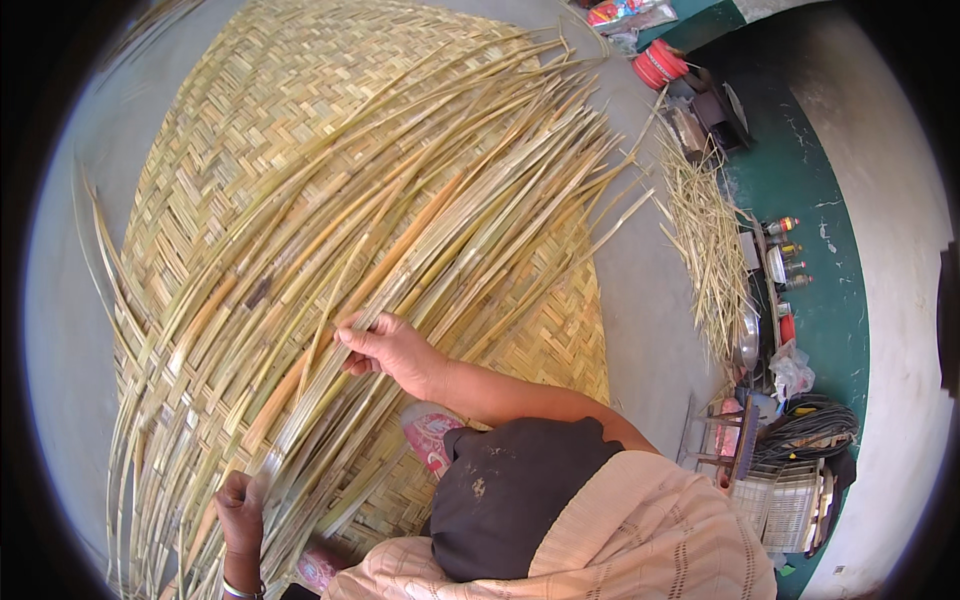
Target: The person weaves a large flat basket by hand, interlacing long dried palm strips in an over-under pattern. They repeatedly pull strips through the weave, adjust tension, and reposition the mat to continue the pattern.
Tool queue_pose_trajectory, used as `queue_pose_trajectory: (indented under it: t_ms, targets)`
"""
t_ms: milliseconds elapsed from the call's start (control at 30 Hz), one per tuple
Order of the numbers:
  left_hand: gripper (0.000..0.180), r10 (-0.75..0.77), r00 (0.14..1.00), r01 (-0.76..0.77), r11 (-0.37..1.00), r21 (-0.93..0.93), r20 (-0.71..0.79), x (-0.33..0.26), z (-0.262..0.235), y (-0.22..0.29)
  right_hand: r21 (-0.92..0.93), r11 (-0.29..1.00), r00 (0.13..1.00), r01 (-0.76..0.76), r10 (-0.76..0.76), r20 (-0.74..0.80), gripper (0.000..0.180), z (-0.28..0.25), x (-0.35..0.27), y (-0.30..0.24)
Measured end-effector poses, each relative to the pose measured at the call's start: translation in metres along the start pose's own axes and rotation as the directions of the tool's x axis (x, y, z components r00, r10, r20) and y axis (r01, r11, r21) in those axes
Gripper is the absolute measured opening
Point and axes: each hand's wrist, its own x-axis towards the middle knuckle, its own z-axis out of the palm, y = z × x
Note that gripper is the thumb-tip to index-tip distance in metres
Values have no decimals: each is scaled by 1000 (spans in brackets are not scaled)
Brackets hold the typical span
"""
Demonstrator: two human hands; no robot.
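We see the pale flat plant strip (312, 402) slanting lower-left to upper-right, our right grip (388, 352) pinching it higher up, left grip (241, 508) curled lower, hold unclear.

Long, narrow strips (480, 212) — straw-yellow, green, brownish — lie slantwise across the woven mat (250, 105).

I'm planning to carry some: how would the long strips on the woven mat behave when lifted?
The strips are probably light, being so narrow. Some bow smoothly at the left, so they likely flex without going limp. They might snag, as many cross and overlap on the mat.
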Motion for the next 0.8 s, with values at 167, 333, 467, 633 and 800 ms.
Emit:
queue_pose_trajectory:
  t_ms: [167, 333, 467, 633, 800]
  targets:
    - [25, -86, 994, 85, 996, 20, 67, 4, 4, 8, -363, 891, 959, 274, -281, 35, 14, 23, 8, -3]
    - [29, 272, 958, -281, 952, 117, 90, 22, -25, 96, -602, 600, 843, 527, -462, 277, 24, 56, 2, -4]
    - [87, 439, 893, -448, 888, 103, 96, 47, -39, 205, -710, 152, 689, 688, -444, 572, 36, 84, 5, -19]
    - [75, 571, 802, -578, 816, 17, -177, 66, -36, 290, -642, -72, 582, 763, -355, 731, 42, 106, 17, -34]
    - [23, 532, 811, -582, 775, -247, -242, 56, -71, 304, -678, 251, 723, 691, -223, 654, 31, 115, 34, -55]
